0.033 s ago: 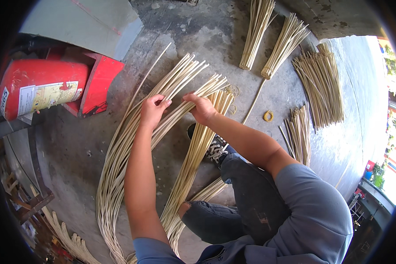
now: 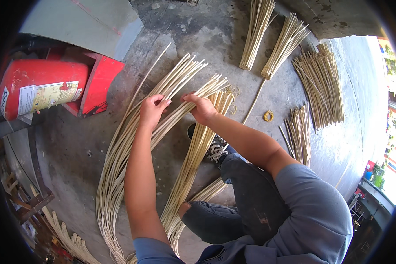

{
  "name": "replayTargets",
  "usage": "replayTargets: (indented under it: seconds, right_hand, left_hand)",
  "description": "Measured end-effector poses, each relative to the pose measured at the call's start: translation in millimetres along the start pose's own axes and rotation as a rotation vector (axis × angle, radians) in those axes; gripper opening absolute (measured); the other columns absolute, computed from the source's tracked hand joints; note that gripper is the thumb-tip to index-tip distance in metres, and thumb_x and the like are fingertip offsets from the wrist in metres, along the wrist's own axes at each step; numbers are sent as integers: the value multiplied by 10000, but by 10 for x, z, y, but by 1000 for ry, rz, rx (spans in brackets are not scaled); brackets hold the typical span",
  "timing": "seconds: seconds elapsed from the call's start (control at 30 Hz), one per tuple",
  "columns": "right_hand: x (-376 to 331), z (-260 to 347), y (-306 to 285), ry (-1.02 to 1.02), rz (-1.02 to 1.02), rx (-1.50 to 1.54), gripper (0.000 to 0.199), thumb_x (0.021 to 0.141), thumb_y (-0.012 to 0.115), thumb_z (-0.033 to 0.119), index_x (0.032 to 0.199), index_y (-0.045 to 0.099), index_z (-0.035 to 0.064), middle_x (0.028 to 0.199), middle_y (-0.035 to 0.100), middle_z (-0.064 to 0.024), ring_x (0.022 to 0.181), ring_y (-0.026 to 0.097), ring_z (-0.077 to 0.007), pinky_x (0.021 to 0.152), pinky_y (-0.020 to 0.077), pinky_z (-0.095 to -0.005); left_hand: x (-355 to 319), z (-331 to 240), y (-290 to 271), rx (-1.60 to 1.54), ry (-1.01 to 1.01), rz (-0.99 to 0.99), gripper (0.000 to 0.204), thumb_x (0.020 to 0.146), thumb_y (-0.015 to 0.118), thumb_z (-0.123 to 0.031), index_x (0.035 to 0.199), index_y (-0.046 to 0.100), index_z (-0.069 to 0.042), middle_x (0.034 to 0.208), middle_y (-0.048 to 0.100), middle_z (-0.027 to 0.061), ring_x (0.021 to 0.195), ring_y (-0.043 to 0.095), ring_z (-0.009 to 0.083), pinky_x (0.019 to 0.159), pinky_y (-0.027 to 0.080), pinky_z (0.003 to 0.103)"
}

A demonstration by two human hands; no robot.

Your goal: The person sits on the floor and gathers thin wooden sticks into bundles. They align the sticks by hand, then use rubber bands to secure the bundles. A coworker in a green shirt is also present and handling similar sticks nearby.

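Observation:
I sit on a concrete floor with long pale cane strips spread before me. My left hand curls its fingers around a few strips of the long curved bundle, which sweeps from the lower left up to the centre. Close beside it, my right hand is closed on strips of the same fan near their upper ends. A straighter, shorter bundle runs under my right forearm, down between my knees. My dark shoe rests beside it.
A red cylinder lies in a red bracket at the left, below a grey panel. Tied cane bundles lie at the back and right. A yellow rubber band lies on the floor.

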State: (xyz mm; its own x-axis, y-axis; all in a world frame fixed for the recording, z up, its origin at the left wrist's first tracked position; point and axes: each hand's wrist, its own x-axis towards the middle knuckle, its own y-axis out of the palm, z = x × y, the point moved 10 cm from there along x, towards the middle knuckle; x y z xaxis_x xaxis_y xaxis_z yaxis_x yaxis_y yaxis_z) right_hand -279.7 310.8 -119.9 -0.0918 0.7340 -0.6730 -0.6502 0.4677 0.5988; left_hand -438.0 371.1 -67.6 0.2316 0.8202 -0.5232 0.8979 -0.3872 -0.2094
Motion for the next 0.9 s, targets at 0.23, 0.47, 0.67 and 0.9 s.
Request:
replayTargets:
  seconds: [0.23,0.47,0.67,0.9]
  right_hand:
    - [13,22,182,31,111,94,120,908,745,104,964,654,50,852,638,-65,826,634,-250,844,525,-433]
    - [-37,-98,80,87,-126,89,134,910,733,89,979,658,3,932,676,-106,907,666,-262,871,545,-426]
    - [-2,-5,43,60,-31,113,112,892,693,58,961,648,-17,962,683,-149,916,688,-338,863,565,-469]
    - [-9,-41,107,74,-70,92,104,908,684,77,956,640,-4,867,669,-149,866,696,-357,837,577,-478]
  left_hand:
    - [24,47,67,33,37,28,204,931,751,-177,1006,710,8,810,681,33,717,610,102,625,537,288]
    - [29,46,-88,239,134,-163,162,912,743,-127,880,630,-15,762,665,58,663,586,130,611,485,317]
    - [8,-380,10,717,277,-408,208,839,768,-178,966,679,-41,920,726,149,871,707,382,729,542,481]
    - [134,-378,183,1180,310,-478,251,784,795,-178,957,662,-54,1022,693,120,1010,668,324,799,573,427]
